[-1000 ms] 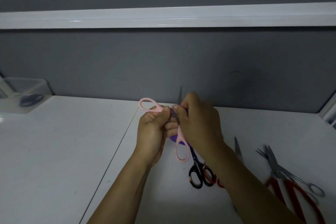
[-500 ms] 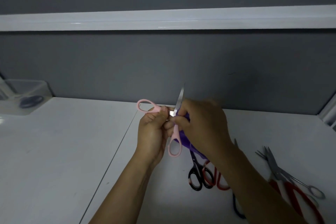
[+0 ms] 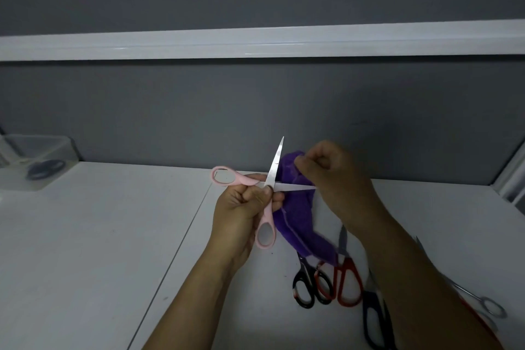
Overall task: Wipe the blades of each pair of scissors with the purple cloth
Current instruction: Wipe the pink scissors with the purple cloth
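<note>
You're on the pink-handled scissors [image 3: 267, 214], held above the white table [image 3: 113, 236] with blades splayed wide; your left hand [image 3: 241, 209] grips them at the pivot. Your right hand [image 3: 332, 176] pinches the purple cloth [image 3: 298, 216], bunched just behind the blades (its tail hangs toward the red-handled scissors [image 3: 347, 263]). Next, likely: wrap one blade and draw toward its tip, fingers off the edge.

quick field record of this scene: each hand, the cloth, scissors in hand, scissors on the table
left hand: grips pink scissors near the pivot
pink scissors: blades spread, one up, one toward the right
right hand: pinches purple cloth
purple cloth: hangs behind the blades
on table: black-handled scissors, red-handled scissors, more partly hidden by the right arm
</note>
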